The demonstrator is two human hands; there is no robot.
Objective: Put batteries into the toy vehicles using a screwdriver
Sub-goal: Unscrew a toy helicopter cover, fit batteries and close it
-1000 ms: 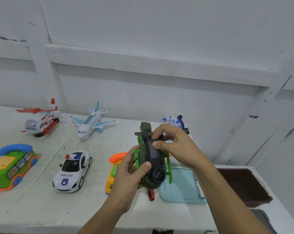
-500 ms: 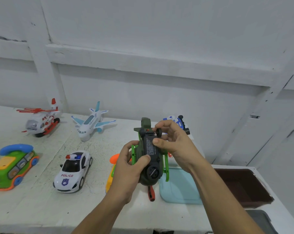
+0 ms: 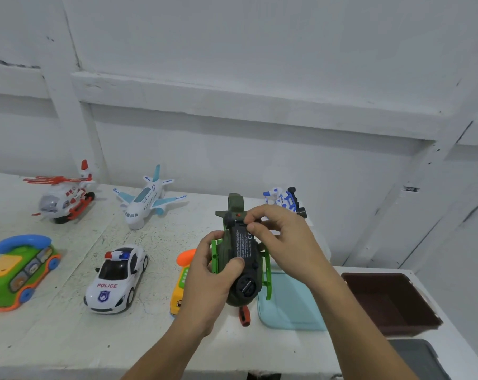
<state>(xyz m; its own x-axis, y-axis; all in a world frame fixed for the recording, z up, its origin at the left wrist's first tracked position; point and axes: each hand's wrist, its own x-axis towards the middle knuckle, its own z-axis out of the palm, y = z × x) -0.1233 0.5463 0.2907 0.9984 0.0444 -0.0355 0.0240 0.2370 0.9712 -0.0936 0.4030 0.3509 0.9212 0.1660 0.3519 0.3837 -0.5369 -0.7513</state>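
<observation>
A dark green toy helicopter (image 3: 246,281) is held belly-up above the table, its black battery cover facing me. My left hand (image 3: 210,281) grips its body from the left, thumb across the underside. My right hand (image 3: 281,239) has thumb and fingers curled on the far end of the black cover, near the tail. The red handle of a screwdriver (image 3: 244,316) lies on the table just below the helicopter, mostly hidden by it.
On the white table (image 3: 67,341) stand a red-and-white helicopter (image 3: 63,198), a white plane (image 3: 147,198), a police car (image 3: 117,278), a green phone bus (image 3: 18,270), an orange-yellow toy (image 3: 181,278), and a blue-white toy (image 3: 284,200). A light blue tray (image 3: 290,305) and brown bin (image 3: 388,303) sit right.
Both hands have lifted the green helicopter slightly up and away. The right hand's fingers slid along the black cover toward the tail end.
</observation>
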